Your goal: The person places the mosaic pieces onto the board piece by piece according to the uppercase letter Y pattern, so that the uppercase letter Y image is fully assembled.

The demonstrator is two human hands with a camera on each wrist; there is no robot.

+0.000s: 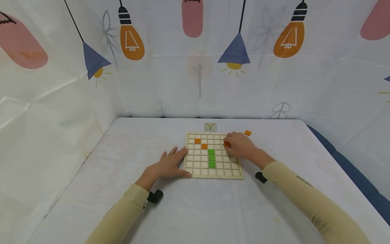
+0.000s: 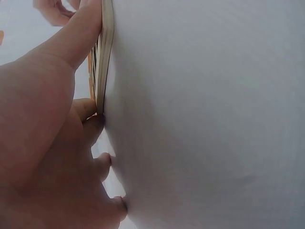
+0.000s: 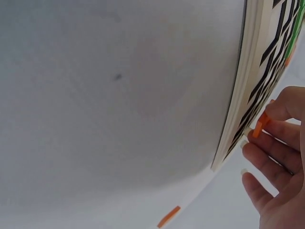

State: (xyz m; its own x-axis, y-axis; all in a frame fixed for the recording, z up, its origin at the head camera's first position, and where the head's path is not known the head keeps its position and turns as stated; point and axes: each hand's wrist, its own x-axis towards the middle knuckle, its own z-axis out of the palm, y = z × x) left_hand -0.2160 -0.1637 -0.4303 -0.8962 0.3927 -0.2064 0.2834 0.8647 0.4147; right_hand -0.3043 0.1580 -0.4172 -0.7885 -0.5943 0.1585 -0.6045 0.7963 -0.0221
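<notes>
A square wooden grid board (image 1: 217,171) lies on the table. Two orange tiles (image 1: 197,140) step diagonally across its upper left part, and a column of three green tiles (image 1: 211,158) runs down its middle. My left hand (image 1: 170,165) rests with spread fingers along the board's left side, thumb at the front left corner. Over the upper right part of the board, my right hand (image 1: 242,145) pinches an orange tile (image 3: 262,121) between thumb and fingers. From the right wrist, the tile shows tilted close over the grid.
Beyond the board's far edge lies a small card (image 1: 210,127) printed with a grid pattern. One loose orange tile (image 1: 248,133) is on the white table (image 1: 146,135) past my right hand. A printed white curtain (image 1: 170,84) hangs behind and beside the table.
</notes>
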